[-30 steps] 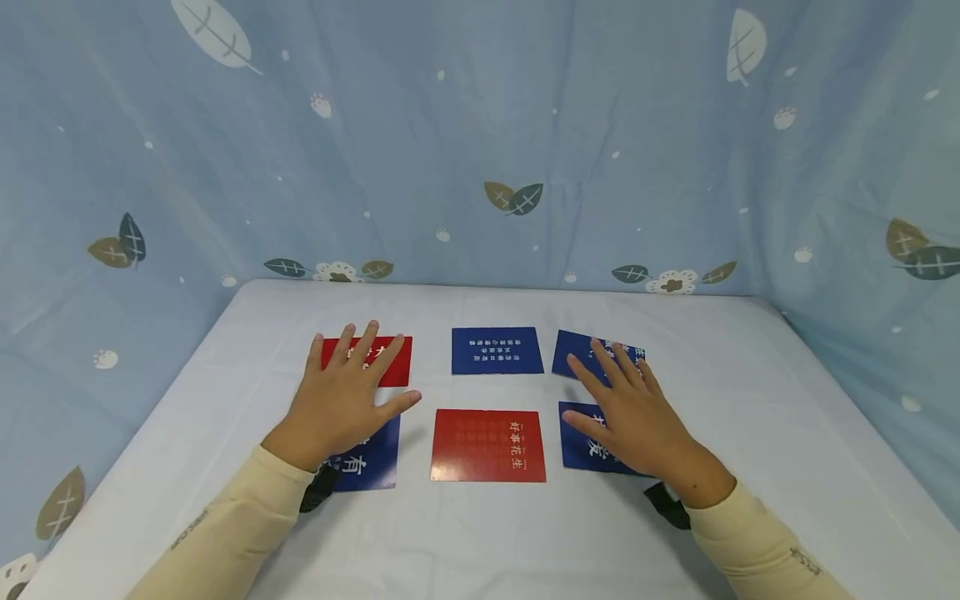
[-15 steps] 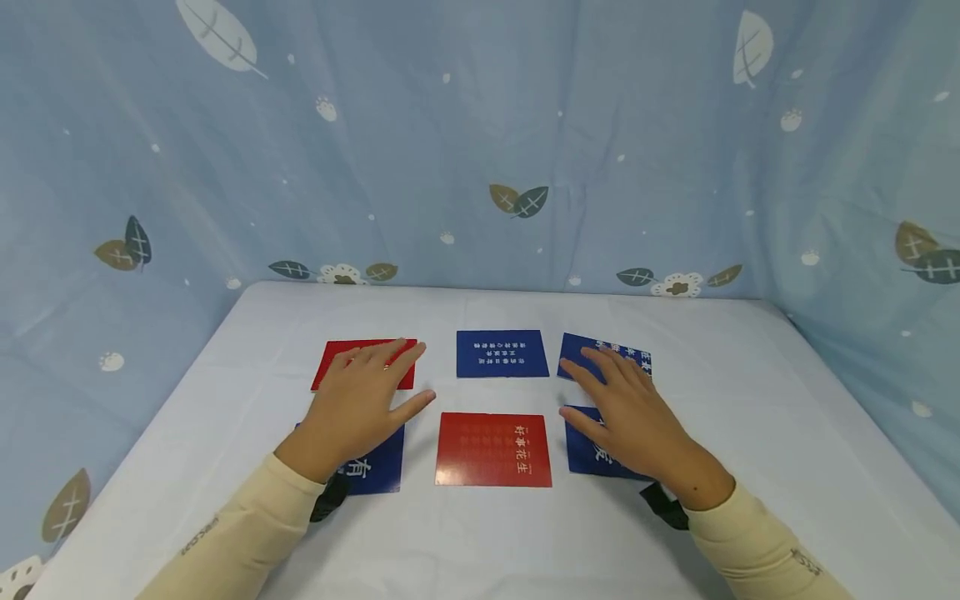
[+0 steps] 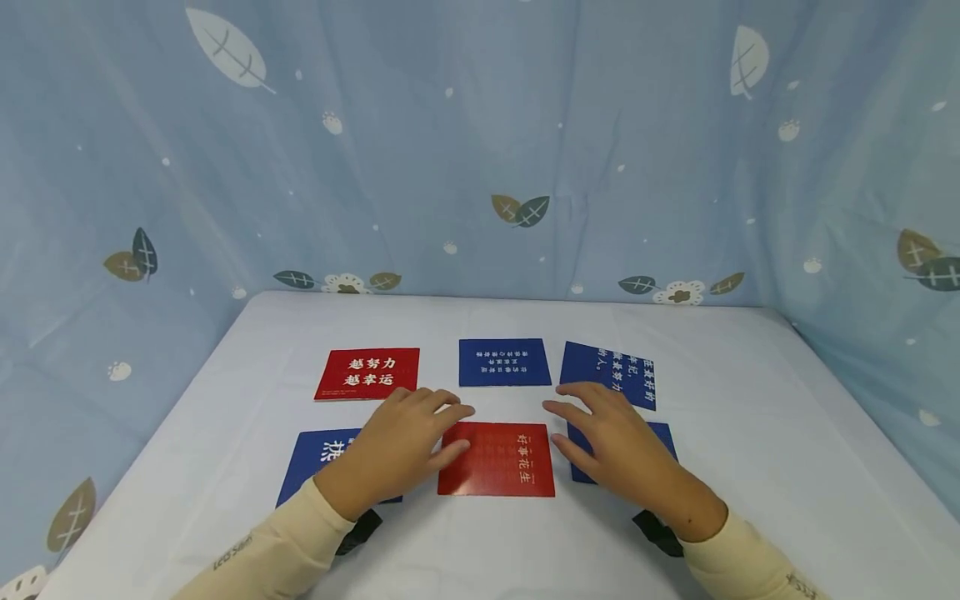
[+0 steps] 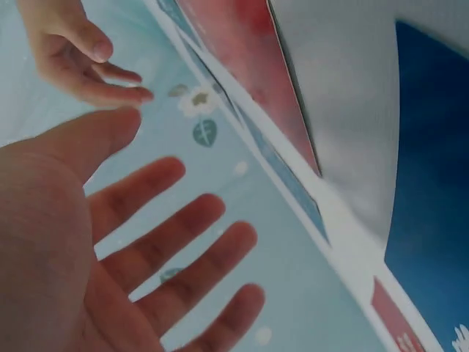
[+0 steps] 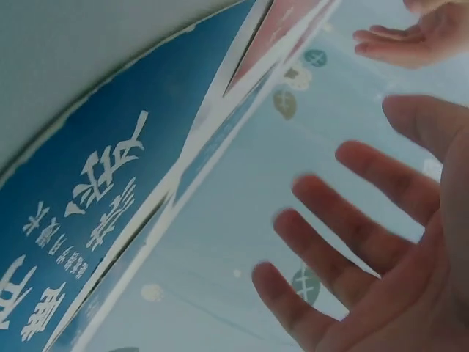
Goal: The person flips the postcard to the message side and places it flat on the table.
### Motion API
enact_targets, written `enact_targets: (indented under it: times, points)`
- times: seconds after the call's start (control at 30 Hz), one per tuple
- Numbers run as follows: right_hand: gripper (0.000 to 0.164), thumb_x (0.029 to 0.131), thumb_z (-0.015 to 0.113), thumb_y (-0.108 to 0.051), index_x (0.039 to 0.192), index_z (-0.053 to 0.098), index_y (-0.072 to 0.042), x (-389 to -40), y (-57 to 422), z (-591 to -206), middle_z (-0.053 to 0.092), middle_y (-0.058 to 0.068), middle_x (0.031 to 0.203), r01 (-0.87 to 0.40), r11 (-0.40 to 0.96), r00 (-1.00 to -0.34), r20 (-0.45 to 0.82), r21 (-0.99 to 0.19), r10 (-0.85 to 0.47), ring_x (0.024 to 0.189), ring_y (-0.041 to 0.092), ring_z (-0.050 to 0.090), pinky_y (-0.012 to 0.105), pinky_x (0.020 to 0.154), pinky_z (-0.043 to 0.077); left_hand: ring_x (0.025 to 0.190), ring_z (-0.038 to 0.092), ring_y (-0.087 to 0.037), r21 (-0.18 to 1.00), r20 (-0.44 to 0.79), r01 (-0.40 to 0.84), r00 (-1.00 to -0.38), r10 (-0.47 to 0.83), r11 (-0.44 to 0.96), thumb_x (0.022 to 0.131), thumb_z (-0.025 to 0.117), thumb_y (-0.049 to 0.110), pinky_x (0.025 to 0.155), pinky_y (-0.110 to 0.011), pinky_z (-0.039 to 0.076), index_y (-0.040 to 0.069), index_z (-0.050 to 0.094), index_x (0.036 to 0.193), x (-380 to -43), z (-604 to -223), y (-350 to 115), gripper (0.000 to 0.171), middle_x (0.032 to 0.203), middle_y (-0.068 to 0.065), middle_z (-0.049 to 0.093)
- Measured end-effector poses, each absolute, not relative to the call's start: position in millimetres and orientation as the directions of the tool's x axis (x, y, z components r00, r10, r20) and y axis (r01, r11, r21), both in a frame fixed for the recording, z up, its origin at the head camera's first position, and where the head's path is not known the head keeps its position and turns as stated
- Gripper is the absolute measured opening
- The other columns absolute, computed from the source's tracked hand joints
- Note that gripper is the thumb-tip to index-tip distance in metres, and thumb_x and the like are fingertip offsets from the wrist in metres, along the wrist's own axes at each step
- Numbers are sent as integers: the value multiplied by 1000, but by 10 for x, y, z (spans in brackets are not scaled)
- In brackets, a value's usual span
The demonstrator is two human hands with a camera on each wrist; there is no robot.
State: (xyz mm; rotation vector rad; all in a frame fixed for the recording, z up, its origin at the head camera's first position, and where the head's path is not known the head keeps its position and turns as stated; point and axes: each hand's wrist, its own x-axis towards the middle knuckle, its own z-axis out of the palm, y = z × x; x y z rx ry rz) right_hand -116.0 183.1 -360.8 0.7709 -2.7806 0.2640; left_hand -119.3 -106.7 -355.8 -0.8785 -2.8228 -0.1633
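While over cards (image 3: 487, 460), fingers (image 4: 167, 239) apart.

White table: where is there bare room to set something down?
Free: right side of the table, between the right blue cards and patterned curtain; and the strip below the near red card, between the sleeves. Crowded: the middle, with six cards in two rows, the left hand and right hand over the near row.

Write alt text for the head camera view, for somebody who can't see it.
A person's left hand and right hand hover empty above a white table bearing two red cards and four blue cards in two rows. Behind hangs a blue leaf-print cloth.
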Motion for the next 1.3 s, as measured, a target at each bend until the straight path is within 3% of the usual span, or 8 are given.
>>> enact_targets:
  times: [0.17,0.37,0.77,1.1,1.3]
  points:
    - [48,85,79,-37,130,68,-24,-1127,1846,-3664,66,4,129,-546,832,-827,218,-93,-518,124,28,60,52,99,53,118,64,-23,84,128,626,-778,615,775,83,78,45,101,-50,51,25,67,129,-1143,-3594,-1038,52,125,-2,68]
    - [54,85,78,-41,134,65,-23,-1091,1845,-3717,62,4,138,-615,782,-788,104,-99,-607,127,28,58,48,97,55,122,61,-24,108,70,666,-745,663,738,78,81,49,103,-49,51,23,64,133,-1116,-3651,-1057,63,131,-4,65]
    - [65,84,76,-50,141,59,-25,-1037,1844,-3745,58,6,143,-670,735,-738,-9,-104,-674,127,29,59,46,94,57,128,55,-26,125,-30,638,-763,645,760,73,83,55,105,-51,49,23,62,137,-1137,-3689,-1066,74,139,-6,59]
    - [63,84,75,-50,141,59,-27,-1021,1829,-3799,56,6,144,-660,743,-743,-46,-112,-668,131,30,56,49,96,55,131,52,-26,150,-80,610,-777,625,778,74,82,55,104,-53,49,25,62,138,-1117,-3715,-1079,73,141,-5,58]
    - [66,83,78,-47,141,59,-23,-1051,1836,-3805,58,7,142,-647,752,-755,-28,-122,-655,129,31,57,50,96,55,132,51,-27,163,-83,595,-786,612,787,75,81,55,104,-55,48,25,61,139,-1127,-3734,-1064,73,143,-6,58]
